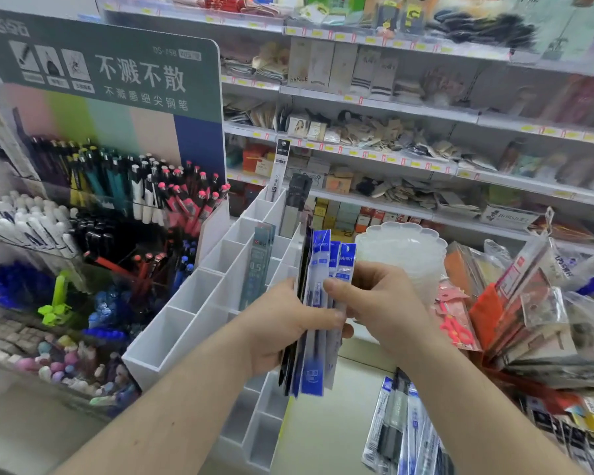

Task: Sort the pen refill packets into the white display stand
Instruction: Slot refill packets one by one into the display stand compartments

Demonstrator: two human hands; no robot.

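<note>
"不溅不散" on green sign (pixel 117 73); "0.5" on packet (pixel 257 269)

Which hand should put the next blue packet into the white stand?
The right hand, probably. Its fingers already pinch the tops of the blue packets, while the left hand grips the whole bundle. The white stand is close by on the left.

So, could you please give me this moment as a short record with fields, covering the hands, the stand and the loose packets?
left hand: left hand grips a fanned bundle of blue and black pen refill packets
right hand: right hand pinches the bundle's blue-topped front packets
stand: white compartmented plastic display stand, near slots bare
already in stand: grey-green 0.5 packet; dark packet; white packet with black top
loose: more refill packets on the counter
</note>
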